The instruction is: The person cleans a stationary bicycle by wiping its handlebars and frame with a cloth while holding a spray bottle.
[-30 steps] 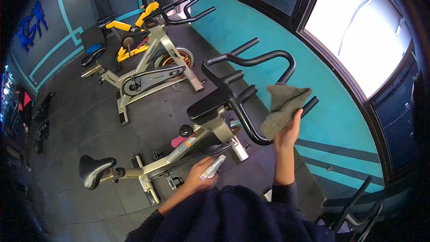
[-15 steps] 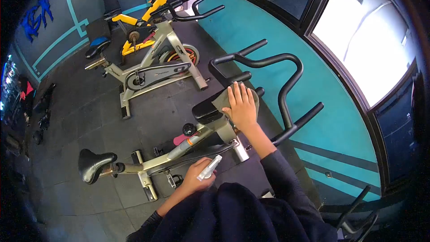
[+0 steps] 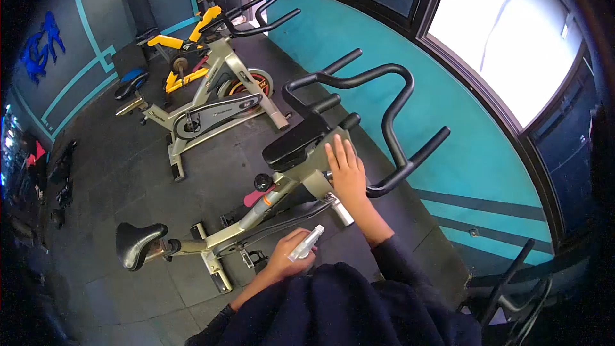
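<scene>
Looks like a greyish cloth point(image 3: 322, 153) is pinned under the flat, slightly spread right hand point(image 3: 349, 179), peeking out left of its fingers (palm side's hidden tho), while a spray bottle point(image 3: 307, 244) is gripped in the curled left hand point(image 3: 289, 259).

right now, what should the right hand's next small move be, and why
Probably slide the right hand and cloth onto the nearby black handlebar: the cloth lies under its extended fingers, within easy reach, while the left hand holds the spray bottle apart.
</scene>
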A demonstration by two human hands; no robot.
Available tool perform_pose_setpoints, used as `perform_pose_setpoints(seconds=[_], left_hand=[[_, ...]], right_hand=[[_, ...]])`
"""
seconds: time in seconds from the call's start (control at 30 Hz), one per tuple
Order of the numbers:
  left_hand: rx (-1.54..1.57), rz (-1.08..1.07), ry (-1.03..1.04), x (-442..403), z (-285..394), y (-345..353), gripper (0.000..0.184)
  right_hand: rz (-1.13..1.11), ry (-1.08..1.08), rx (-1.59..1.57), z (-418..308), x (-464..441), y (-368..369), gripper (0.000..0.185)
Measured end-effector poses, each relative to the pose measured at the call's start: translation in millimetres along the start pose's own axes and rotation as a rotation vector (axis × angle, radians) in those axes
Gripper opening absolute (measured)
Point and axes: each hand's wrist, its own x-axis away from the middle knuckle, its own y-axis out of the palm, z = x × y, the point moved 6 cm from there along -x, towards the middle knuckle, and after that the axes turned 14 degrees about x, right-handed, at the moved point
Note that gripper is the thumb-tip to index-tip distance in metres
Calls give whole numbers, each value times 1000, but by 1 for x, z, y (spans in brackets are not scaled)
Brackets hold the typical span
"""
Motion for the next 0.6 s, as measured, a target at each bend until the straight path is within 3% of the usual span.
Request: perform_pose_setpoints(seconds=[0.1,0.33,0.43,0.5,0.57,0.6], left_hand=[[28,-14,4,-1,1,1,29],[29,-27,-3,-4,6,-6,29],[17,-10,-8,-2,6,-11,29],[2,-9,0,-1,4,-11,28],[7,-10,-12,2,1,-11,29],[4,-16,-18,4,1,-10,29]], right_hand=[[-182,142,-47,13,35,-7,57],[-75,75,-112,31,64,-18,62],[-96,219,-150,23,39,-7,61],[-287,417,-281,24,15,15,56],[-345,452,-328,30,-10,23,54],[-538,452,-446,34,-20,31,59]])
